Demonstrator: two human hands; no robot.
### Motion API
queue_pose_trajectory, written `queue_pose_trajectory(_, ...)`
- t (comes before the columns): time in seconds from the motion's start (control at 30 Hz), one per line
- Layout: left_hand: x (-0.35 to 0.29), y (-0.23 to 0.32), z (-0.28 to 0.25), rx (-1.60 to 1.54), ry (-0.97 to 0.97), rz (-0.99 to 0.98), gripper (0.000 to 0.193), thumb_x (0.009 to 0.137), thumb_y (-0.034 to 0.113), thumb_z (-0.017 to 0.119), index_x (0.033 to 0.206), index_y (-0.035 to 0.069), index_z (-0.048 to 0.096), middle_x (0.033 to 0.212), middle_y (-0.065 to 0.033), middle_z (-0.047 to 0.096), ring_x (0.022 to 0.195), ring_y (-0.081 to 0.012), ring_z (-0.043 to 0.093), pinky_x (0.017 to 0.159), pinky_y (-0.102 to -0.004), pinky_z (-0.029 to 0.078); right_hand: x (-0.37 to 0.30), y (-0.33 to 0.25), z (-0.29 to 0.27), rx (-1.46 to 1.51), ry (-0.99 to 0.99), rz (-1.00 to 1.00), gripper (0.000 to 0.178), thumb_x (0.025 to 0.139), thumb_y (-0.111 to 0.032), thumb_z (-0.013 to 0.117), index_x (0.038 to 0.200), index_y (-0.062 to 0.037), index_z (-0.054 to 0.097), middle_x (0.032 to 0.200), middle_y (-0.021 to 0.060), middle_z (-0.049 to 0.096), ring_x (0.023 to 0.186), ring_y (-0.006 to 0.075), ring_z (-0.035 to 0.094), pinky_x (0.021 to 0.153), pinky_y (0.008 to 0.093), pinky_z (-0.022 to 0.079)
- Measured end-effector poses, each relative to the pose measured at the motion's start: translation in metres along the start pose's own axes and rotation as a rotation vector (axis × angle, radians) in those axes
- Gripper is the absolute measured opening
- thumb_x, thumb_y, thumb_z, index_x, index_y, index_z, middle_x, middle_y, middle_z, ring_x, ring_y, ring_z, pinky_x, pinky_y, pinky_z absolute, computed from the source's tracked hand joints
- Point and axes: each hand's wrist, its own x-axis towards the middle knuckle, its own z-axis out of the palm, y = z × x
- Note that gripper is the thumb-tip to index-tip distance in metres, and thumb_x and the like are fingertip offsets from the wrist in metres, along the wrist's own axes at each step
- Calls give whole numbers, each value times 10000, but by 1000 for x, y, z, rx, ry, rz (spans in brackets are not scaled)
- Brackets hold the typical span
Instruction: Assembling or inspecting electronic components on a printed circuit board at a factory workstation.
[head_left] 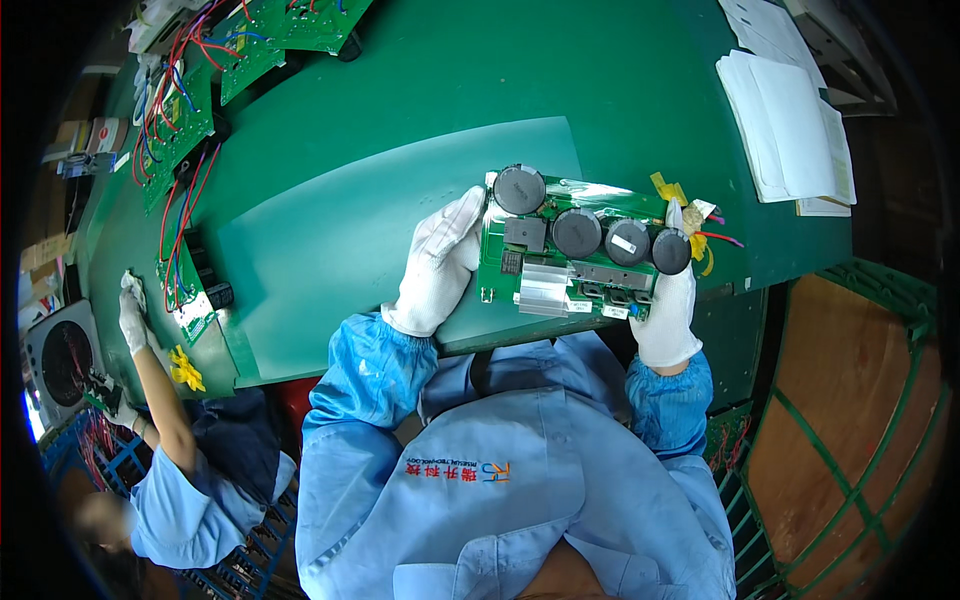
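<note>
A green circuit board (560, 203) is held up over the near edge of the bench, its component side facing me. Several round black capacitors (577, 232) stand on it, with a silver finned heat sink (545, 288) along the near side. My left hand (437, 262), in a white glove, grips the board's left edge. On the right end, my right hand (668, 318), also gloved, holds the board, with part of its fingers hidden behind it. Yellow tape pieces (697, 258) and red and purple wire ends (722, 238) stick out beside the right hand.
A translucent sheet (330, 250) lies on the green bench (640, 80). More wired circuit boards (180, 140) line the far left. White papers (785, 130) lie at the far right. At left, a co-worker (200, 500) in gloves reaches onto the bench near a yellow tape bundle (185, 369).
</note>
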Motion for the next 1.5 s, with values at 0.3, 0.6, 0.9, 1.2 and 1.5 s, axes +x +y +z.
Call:
queue_pose_trajectory(0.3, 0, 2, -2, -7, -111, -24, 317, 990, 164, 596, 1225, -48, 599, 1145, -70, 671, 1027, -118, 608, 927, -261, 465, 3, -3, -1, -53, 22, 67, 548, 1084, -355, 331, 1558, -85, 278, 1367, 105, 527, 1241, 190, 537, 1051, 328, 443)
queue_pose_trajectory(0.6, -4, 7, 11, 485, 63, 45, 277, 1002, 207, 595, 1147, -22, 652, 1019, -45, 687, 876, -105, 587, 818, -253, 475, 20, -51, 5, -569, 255, 113, 618, 1044, -521, 386, 1277, -7, 638, 966, 117, 701, 752, 144, 624, 627, 250, 476)
queue_pose_trajectory(0.9, -3, 6, 13, 805, 101, 189, 309, 1009, 245, 580, 1133, -31, 643, 953, -96, 682, 834, -149, 587, 799, -289, 486, -15, -65, -17, -1000, 137, 43, 327, 914, -162, 705, 1183, -3, 610, 1043, 142, 685, 916, 208, 671, 844, 324, 523)
queue_pose_trajectory(1.2, -4, 6, 11, 881, 100, 249, 315, 998, 239, 605, 1155, -32, 636, 1011, -115, 684, 892, -171, 614, 845, -295, 490, -22, -69, -3, -1356, -281, -474, 460, 800, 20, 650, 1246, -91, 658, 1033, 111, 682, 848, 288, 662, 697, 377, 536)
queue_pose_trajectory(1.5, -3, 1, 9, 816, 117, 208, 342, 988, 243, 633, 1196, -29, 628, 1055, -115, 686, 933, -166, 620, 873, -292, 487, -14, -40, 0, -1321, -252, -587, 447, 795, -54, 656, 1238, -85, 608, 1057, 45, 633, 758, 223, 629, 558, 360, 463)
